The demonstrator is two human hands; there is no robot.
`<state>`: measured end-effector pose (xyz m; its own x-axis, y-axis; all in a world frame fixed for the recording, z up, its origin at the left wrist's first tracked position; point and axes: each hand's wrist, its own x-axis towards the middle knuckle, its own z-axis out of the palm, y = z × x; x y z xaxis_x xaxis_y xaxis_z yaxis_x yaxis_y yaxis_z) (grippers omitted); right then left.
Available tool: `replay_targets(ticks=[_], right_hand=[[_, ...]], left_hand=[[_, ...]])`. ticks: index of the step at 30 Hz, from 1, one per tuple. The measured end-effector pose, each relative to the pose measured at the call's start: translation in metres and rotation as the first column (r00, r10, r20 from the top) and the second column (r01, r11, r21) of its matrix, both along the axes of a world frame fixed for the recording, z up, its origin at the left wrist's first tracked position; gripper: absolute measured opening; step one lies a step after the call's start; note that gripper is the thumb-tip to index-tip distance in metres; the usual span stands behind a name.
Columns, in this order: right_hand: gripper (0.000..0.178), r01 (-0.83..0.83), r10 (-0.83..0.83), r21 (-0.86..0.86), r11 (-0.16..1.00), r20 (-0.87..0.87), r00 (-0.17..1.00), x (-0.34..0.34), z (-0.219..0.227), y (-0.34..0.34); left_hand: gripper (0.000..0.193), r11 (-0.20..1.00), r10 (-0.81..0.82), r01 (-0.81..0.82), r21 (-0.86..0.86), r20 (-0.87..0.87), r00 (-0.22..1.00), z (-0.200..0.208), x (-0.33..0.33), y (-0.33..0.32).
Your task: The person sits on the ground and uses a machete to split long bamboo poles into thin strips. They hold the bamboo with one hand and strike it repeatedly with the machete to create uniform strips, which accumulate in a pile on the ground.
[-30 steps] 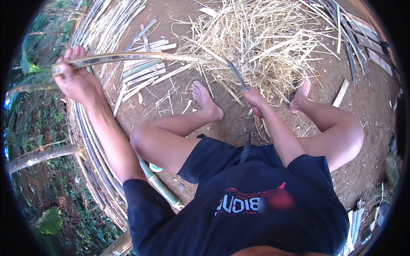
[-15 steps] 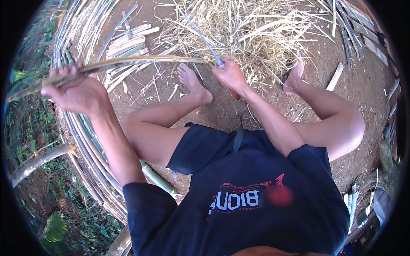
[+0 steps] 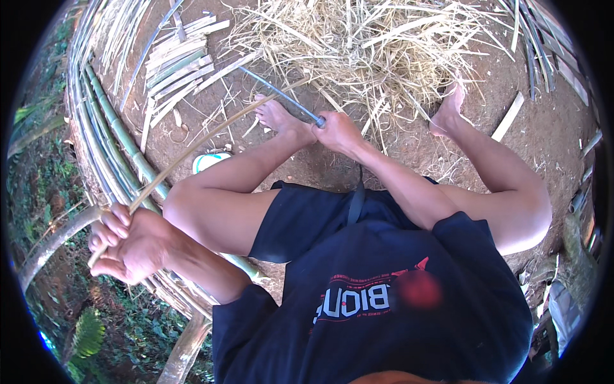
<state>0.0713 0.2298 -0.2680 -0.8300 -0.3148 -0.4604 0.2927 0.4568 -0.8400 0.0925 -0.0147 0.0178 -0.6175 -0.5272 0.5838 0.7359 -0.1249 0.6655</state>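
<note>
A long, slender bamboo strip [image 3: 192, 152], pale tan and gently bowed, stretches across the upper left part of the view, from about 8 o'clock up to a thin tip near 12 o'clock. Its lower end pokes out between the thumb and bent fingers of the left hand [image 3: 137, 246], which has hold of it at 8 o'clock with the palm turned up and the fingers half curled. The left forearm leaves the dark sleeve and points between 9 and 10 o'clock. Just off centre toward 1 o'clock, the right hand [image 3: 342, 133] is closed tightly around the handle of a knife [image 3: 300, 107], back of the hand upward, the wrist fairly straight and the forearm aimed at 10 o'clock. The narrow grey-blue blade points to 10 o'clock as well and crosses the strip near its far end; whether they touch, I cannot tell. Beyond lie a heap of straw-coloured shavings [image 3: 358, 38] at 12 to 1 o'clock, split slats [image 3: 182, 67] between 10 and 11, and a green bamboo pole [image 3: 128, 141] between 9 and 10.
</note>
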Motion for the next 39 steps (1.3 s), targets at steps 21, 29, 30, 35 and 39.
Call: replay_targets(ticks=[21,29,30,35,39], right_hand=[[0.027,0.005,-0.075,0.221,0.975,0.309,0.948,-0.012,-0.094,0.046],[0.022,-0.070,0.066,-0.044,0.997,-0.076,0.995,-0.008,-0.023,-0.007],[0.023,-0.091,0.084,-0.038,0.995,-0.161,0.983,-0.005,-0.018,-0.012],[0.019,0.193,-0.201,0.058,0.979,0.212,0.956,0.007,-0.075,0.012],[0.021,0.002,-0.015,0.102,0.995,0.121,0.993,0.001,-0.082,0.033]], left_hand=[[0.046,0.982,0.127,-0.124,0.139,-0.017,0.992,-0.002,-0.014,-0.020],[0.050,0.986,-0.046,0.053,0.156,-0.051,0.998,-0.003,-0.017,-0.020],[0.052,0.988,-0.052,0.059,0.144,-0.052,0.997,-0.003,-0.016,-0.018],[0.056,0.990,-0.068,0.074,0.120,-0.052,0.996,-0.003,-0.011,-0.023],[0.053,0.984,-0.070,0.077,0.158,-0.055,0.996,-0.002,-0.008,-0.014]])
